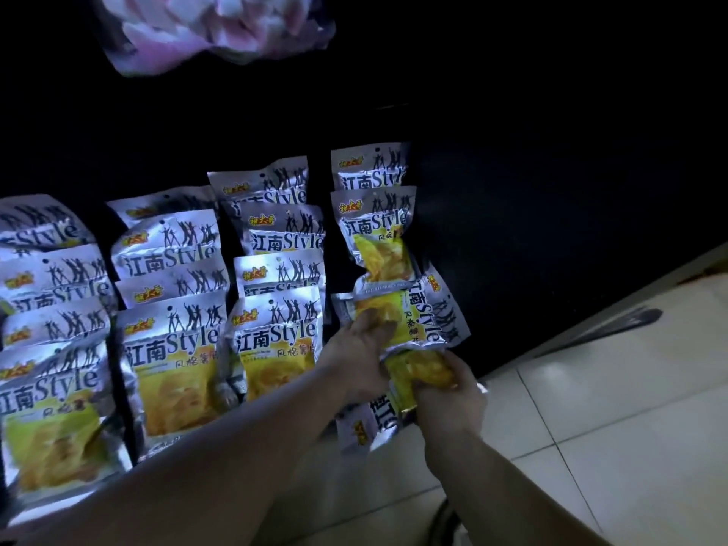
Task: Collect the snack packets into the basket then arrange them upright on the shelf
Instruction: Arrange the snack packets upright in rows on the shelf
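Several silver and yellow snack packets stand upright in rows on a dark shelf. At the right end of the rows, my left hand grips a packet turned sideways. My right hand grips another packet just below it, its silver top pointing down toward me. Two upright packets stand behind the ones I hold. No basket is in view.
A bag of pink and white sweets hangs on the level above. White floor tiles lie to the right of the shelf's edge. The right part of the shelf is dark and bare.
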`<action>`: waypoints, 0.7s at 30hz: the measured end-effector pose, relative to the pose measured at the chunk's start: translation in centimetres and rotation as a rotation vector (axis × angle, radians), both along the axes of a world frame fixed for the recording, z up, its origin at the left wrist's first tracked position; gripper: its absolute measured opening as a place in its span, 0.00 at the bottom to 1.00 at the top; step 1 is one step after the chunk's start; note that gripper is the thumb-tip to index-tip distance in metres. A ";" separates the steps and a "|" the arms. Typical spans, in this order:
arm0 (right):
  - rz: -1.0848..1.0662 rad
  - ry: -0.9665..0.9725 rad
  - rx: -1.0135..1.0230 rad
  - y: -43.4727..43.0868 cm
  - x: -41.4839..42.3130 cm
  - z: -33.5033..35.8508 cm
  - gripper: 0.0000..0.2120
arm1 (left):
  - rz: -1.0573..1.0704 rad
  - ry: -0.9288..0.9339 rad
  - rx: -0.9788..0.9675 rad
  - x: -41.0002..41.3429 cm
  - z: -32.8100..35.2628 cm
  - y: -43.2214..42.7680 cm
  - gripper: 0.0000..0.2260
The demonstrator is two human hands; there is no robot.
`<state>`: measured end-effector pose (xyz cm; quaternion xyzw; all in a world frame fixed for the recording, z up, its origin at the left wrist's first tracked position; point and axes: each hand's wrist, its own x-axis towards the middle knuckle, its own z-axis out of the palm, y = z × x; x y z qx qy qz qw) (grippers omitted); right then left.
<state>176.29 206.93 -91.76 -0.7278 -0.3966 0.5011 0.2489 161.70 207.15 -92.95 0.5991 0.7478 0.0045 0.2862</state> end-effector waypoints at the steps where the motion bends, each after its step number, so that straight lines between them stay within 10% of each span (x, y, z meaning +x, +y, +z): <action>1: 0.000 -0.019 0.028 -0.1 0.2 0.6 0.29 | 0.021 -0.013 0.015 -0.2 0.2 -0.2 0.35; 7: 0.296 -0.312 0.227 -0.7 1.4 3.8 0.31 | 0.108 0.214 0.375 -2.2 1.6 -3.2 0.18; 13: 0.564 -0.579 0.396 -1.5 1.3 7.8 0.30 | 0.224 0.252 0.198 -4.6 3.4 -7.3 0.17; 21: 0.533 -0.164 0.402 -0.4 0.1 8.0 0.25 | 0.025 0.327 -0.063 -5.5 2.6 -11.8 0.38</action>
